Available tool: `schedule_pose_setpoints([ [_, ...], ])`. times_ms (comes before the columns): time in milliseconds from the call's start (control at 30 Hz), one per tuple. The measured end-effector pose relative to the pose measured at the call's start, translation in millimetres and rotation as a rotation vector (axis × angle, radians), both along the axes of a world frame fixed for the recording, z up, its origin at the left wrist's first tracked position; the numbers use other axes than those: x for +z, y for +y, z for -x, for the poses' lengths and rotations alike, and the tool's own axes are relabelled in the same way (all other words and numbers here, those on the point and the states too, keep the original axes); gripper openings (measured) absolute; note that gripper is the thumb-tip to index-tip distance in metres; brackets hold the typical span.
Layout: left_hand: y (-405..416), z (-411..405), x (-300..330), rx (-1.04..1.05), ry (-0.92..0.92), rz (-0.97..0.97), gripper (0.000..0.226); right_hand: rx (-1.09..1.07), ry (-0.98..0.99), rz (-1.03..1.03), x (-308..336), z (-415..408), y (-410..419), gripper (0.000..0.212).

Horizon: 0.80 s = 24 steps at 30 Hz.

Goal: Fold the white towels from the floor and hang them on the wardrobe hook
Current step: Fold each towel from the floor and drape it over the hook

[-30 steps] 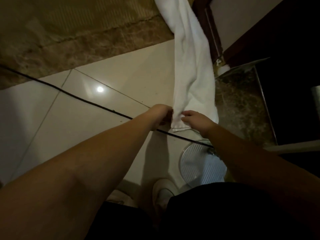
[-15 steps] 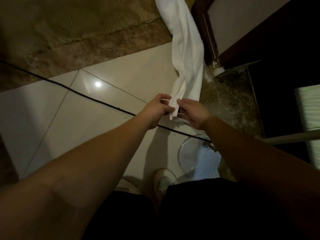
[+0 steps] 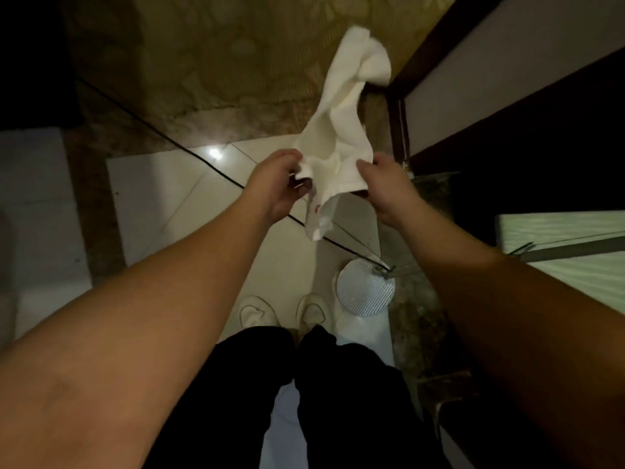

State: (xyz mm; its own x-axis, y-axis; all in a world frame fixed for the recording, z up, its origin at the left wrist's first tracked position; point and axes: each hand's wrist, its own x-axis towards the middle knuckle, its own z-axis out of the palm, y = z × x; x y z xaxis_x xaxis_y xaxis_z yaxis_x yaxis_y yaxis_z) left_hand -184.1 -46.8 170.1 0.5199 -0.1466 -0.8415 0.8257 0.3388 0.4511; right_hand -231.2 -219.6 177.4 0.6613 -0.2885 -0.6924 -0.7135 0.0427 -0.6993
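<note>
A white towel (image 3: 341, 130) hangs in the air in front of me, crumpled and twisted, its far end swinging up toward the dark door frame. My left hand (image 3: 275, 184) grips the towel's near edge on the left. My right hand (image 3: 382, 184) grips the same edge on the right, a hand's width away. A loose corner of the towel droops between my hands, above the tiled floor. No wardrobe hook shows in this view.
A black cable (image 3: 189, 154) runs diagonally across the white floor tiles. A round ribbed metal disc (image 3: 365, 287) lies on the floor by my right shoe (image 3: 313, 311). A dark wooden door frame (image 3: 400, 130) stands at the right. Patterned carpet (image 3: 209, 52) lies beyond the tiles.
Both hands have lifted the towel off the floor and moved apart along its edge. The towel's far end has swung up into the air. The view has risen as I stood up.
</note>
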Motion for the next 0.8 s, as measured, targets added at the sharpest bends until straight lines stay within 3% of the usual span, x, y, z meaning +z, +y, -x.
schedule_pose_setpoints([
  [67, 17.8, -12.0, 48.6, 0.099, 0.009, 0.055, 0.022, 0.067, -0.030, 0.094, 42.4, -14.7, 4.3, 0.035],
  [167, 44.8, -28.3, 124.7, 0.241, -0.030, 0.107, 0.017, 0.024, -0.091, 0.037, 105.5, -40.7, 17.5, 0.036],
  [433, 133.6, 9.0, 326.8, 0.429, -0.235, 0.184, 0.047, 0.094, -0.180, -0.062, 273.1, -49.5, 73.4, 0.033],
  [533, 168.4, 40.2, 386.7, 0.366, -0.383, 0.042, 0.050, 0.131, -0.199, -0.077, 329.6, -37.0, 94.4, 0.036],
  [800, 277.2, 169.3, 495.2, 0.419, -0.569, -0.500, 0.019, 0.273, -0.269, -0.133, 437.8, 21.3, 155.8, 0.032],
])
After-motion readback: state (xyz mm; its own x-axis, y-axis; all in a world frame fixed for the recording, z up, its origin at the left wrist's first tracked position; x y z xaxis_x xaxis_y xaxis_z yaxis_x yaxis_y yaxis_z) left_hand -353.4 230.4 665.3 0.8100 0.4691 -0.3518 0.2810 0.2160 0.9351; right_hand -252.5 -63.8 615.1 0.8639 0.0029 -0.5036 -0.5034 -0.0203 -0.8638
